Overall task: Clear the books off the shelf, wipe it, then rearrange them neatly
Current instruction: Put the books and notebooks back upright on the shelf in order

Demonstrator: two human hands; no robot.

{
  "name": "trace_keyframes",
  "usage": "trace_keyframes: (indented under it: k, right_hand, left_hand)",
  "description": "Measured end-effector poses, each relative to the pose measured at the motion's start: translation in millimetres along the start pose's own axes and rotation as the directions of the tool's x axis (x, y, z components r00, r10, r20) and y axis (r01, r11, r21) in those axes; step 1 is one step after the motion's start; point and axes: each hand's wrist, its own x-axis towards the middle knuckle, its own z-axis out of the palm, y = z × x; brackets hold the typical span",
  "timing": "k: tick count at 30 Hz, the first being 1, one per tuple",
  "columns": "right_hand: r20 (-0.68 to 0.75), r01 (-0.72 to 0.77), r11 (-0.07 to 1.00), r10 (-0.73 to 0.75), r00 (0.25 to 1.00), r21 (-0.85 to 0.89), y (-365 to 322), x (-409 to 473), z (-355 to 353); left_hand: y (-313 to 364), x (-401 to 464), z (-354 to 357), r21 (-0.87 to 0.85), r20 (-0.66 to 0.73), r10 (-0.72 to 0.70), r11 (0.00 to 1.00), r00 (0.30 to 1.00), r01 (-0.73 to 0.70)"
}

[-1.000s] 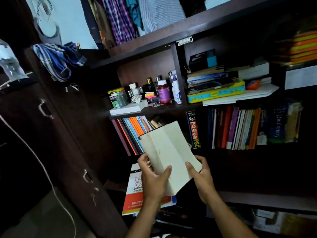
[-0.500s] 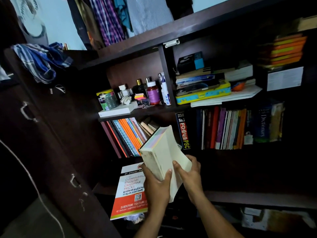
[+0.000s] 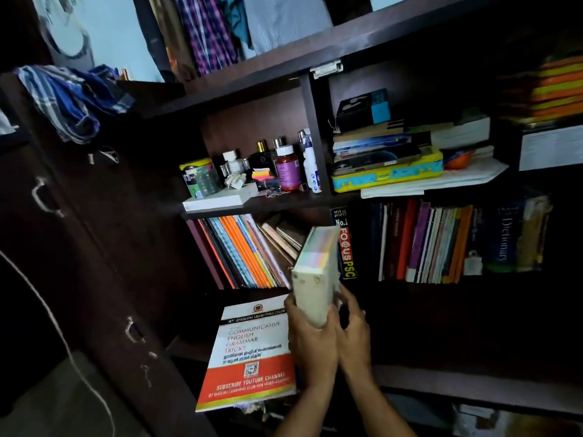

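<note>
Both hands gripped a thick cream book [image 3: 315, 279]: the left hand [image 3: 310, 339] wrapped its lower spine, the right hand [image 3: 353, 329] braced its far side. It stood upright at the shelf [image 3: 441, 287] gap, at nine o'clock of the Focus PSC book [image 3: 346, 247]. This looked like the rearranging step; next, it needed sliding straight in.

Held up by left hand [image 3: 310, 337] and right hand [image 3: 353, 329] before the middle shelf [image 3: 410, 287]: thick book [image 3: 315, 275], between leaning notebooks [image 3: 239, 250] on the left and upright books [image 3: 426, 244] on the right. Below-left of the hands, propped against the lower shelf: grammar book [image 3: 252, 351]. Above, on the upper shelf: bottles [image 3: 287, 167] left of the divider, stacked boxes [image 3: 388, 159] right.
</note>
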Motion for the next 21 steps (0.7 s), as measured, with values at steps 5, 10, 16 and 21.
trace_keyframes:
  k: [5, 10, 16, 21]
  right_hand:
    - [0.036, -0.109, 0.992, 0.107, 0.994, 0.064, 9, 4, -5]
    - [0.199, -0.109, 0.988, 0.086, 0.976, 0.111, -10, -1, -10]
    - [0.345, -0.042, 0.999, 0.030, 0.938, 0.029, -7, -11, -10]
    - [0.251, -0.014, 0.994, 0.041, 0.967, -0.108, -19, -4, -7]
  left_hand:
    - [2, 9, -6, 0.026, 0.219, 0.064, 0.997, 0.974, -0.071]
    - [-2, 16, -12, -0.167, 0.273, -0.002, 0.985, 0.962, 0.050]
    - [4, 27, -28, -0.366, 0.561, -0.049, 0.881, 0.826, 0.300]
    - [-2, 64, -53, -0.322, 0.695, -0.158, 0.804, 0.701, 0.500]
